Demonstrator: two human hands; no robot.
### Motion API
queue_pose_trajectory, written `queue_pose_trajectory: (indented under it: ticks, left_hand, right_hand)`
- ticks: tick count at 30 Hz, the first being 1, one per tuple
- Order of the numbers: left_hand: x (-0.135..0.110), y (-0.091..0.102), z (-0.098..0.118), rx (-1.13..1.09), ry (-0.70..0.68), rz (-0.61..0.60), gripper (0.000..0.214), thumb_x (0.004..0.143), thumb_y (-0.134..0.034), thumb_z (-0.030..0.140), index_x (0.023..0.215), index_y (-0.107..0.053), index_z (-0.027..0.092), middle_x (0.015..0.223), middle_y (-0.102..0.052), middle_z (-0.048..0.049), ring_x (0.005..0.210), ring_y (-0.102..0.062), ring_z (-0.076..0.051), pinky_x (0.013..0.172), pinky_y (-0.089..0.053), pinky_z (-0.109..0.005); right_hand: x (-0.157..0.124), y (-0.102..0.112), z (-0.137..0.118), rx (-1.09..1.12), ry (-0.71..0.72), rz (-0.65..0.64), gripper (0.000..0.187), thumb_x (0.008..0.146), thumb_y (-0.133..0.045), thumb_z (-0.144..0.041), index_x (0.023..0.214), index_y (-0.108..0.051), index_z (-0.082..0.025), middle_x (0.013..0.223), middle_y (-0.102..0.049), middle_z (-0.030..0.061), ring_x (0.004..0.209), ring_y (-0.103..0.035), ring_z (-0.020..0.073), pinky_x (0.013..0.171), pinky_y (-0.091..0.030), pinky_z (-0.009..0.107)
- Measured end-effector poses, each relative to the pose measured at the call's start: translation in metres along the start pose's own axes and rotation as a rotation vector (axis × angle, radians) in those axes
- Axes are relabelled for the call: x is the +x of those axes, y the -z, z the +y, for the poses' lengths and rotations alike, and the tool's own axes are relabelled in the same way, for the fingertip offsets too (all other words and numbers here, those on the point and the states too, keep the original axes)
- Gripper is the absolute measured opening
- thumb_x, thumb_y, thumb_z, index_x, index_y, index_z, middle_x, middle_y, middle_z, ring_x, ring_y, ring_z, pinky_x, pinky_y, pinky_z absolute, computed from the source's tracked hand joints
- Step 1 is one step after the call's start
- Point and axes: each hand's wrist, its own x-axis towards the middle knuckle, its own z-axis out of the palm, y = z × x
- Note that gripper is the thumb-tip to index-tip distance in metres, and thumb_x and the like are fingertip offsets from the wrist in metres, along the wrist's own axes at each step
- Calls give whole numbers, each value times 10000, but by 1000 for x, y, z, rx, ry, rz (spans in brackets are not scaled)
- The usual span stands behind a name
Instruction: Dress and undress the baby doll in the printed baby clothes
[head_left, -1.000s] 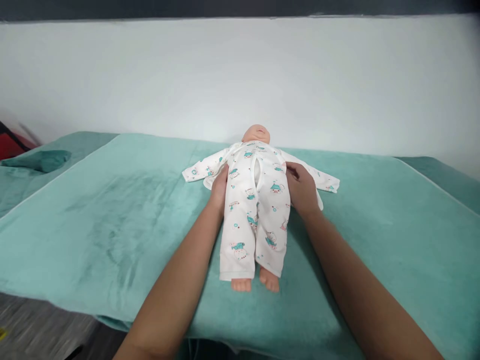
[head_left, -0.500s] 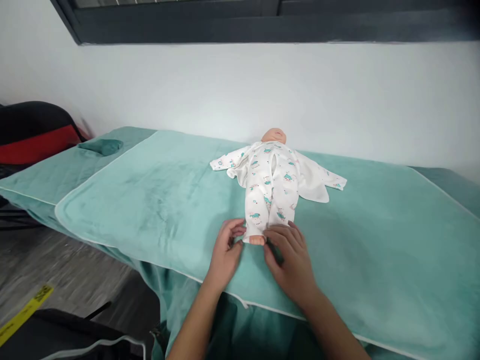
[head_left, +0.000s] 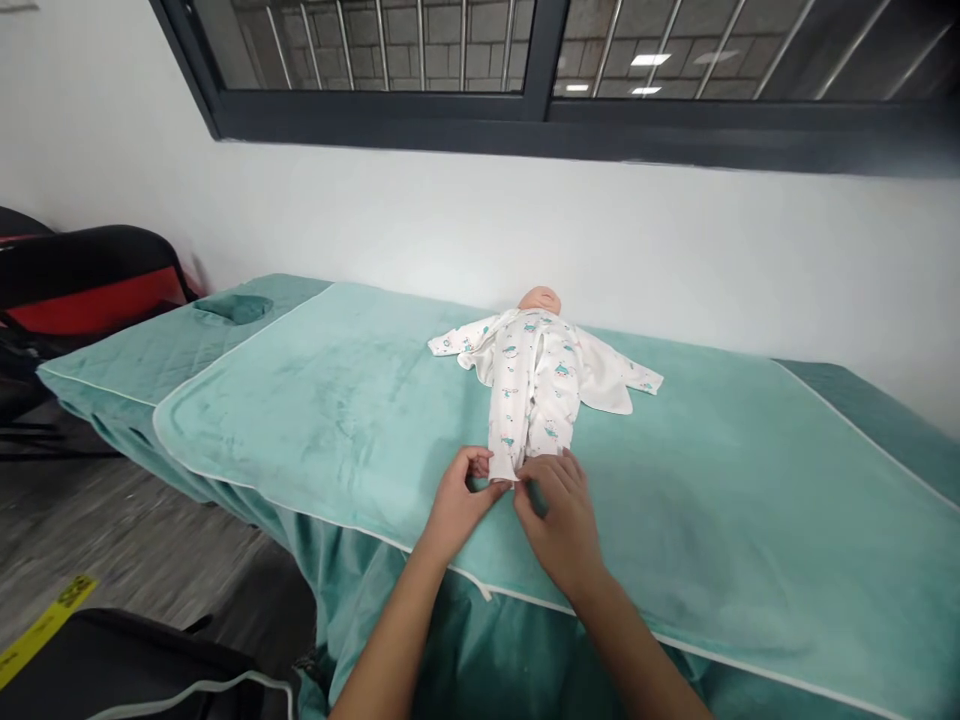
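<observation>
A baby doll (head_left: 541, 299) lies on its back with its head toward the wall, wearing white baby clothes (head_left: 517, 375) with a green print. Both sleeves are spread out sideways. At the near end, my left hand (head_left: 461, 505) pinches the left side of a trouser leg (head_left: 506, 455) by its hem. On the other side of that hem, my right hand (head_left: 561, 520) has thumb and fingers closed on the cloth, its back fingers lying over the end of the second leg. The doll's feet are hidden by cloth and fingers.
A green padded cover (head_left: 300, 400) with white piping lies over the bed, which has a face hole (head_left: 234, 308) at the left. Behind are a white wall and a barred window (head_left: 540, 110). A black and red chair (head_left: 97, 285) and a black bag (head_left: 127, 665) stand at the left.
The hem has come down over the doll's foot, which was showing before. My hands have drawn closer together at the hem. The view has tilted up, showing more window.
</observation>
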Motion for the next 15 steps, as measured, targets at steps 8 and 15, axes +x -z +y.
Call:
queue_pose_trajectory:
  ticks: [8,15]
  left_hand:
    - [0,-3,-8,-22,33,27,380,742,-759,390,1023,-595,192,833,-561,4,804,-529,-147,769,-428,-267]
    - [0,-6,-9,43,4,49,372,730,-762,370,989,-571,184,876,-570,-3,808,-533,-142,789,-441,-278]
  right_hand:
    - [-12,14,41,49,-179,111,242,877,-535,-190,1115,-564,-221,1088,-614,114,1018,-592,257,852,-516,432]
    - [-13,6,56,-38,-283,-56,113,889,-569,-322,888,-619,-221,823,-649,43,792,-586,234,714,-453,366]
